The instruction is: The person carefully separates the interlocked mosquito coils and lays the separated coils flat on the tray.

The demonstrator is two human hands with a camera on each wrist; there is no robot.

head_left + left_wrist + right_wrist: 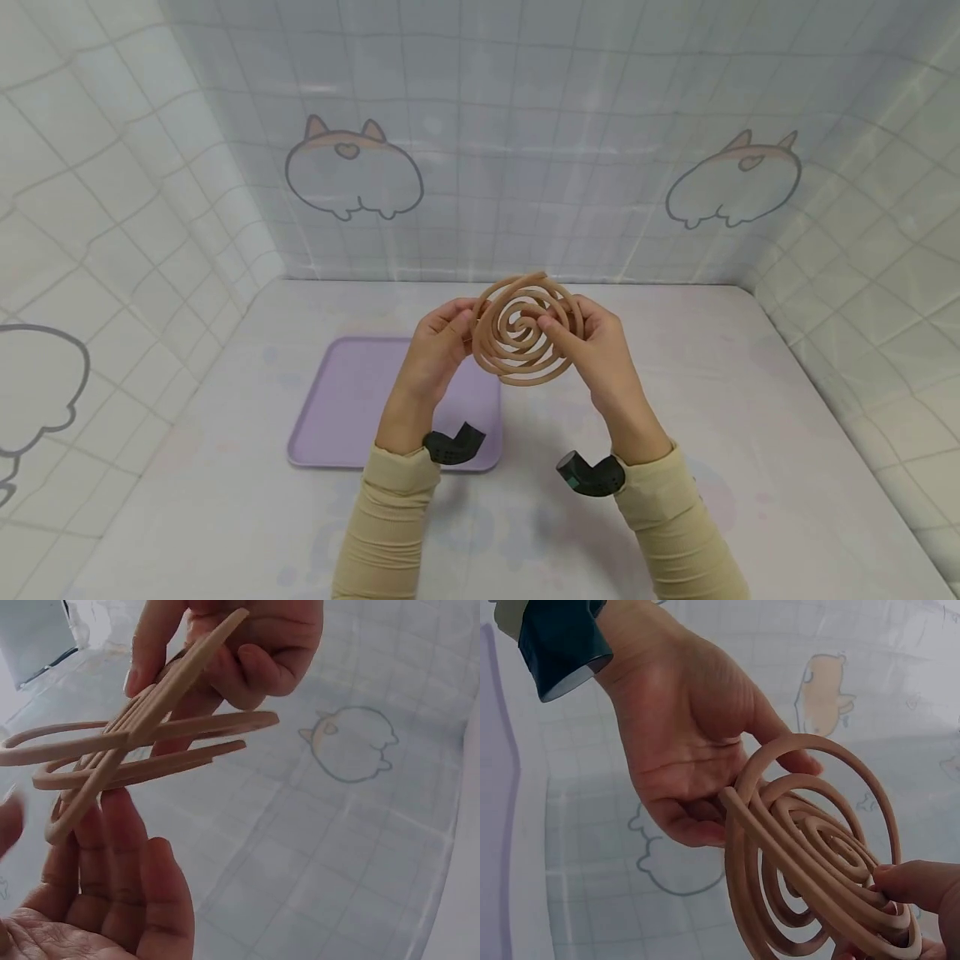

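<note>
Brown coil (pixel 491 337): raised above the table (pixel 690 358), near the tray's (pixel 352 408) far right side, between both hands; loops splayed in two crossing planes. Right hand (pixel 600 350): pinches near centre, reaching deeper. Left hand (pixel 433 350): fingers touch left edge; firmness cannot be told.

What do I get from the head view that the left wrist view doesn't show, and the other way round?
Only the head view: the purple tray, the beige sleeves and the black wrist cameras.

Only the left wrist view: the brown spiral coils seen nearly edge-on, strands crossing at an angle, and the palm side of the left hand.

Both: the brown spiral coils between the left hand and the right hand, and a corgi-rear drawing on the grid-patterned backdrop.
</note>
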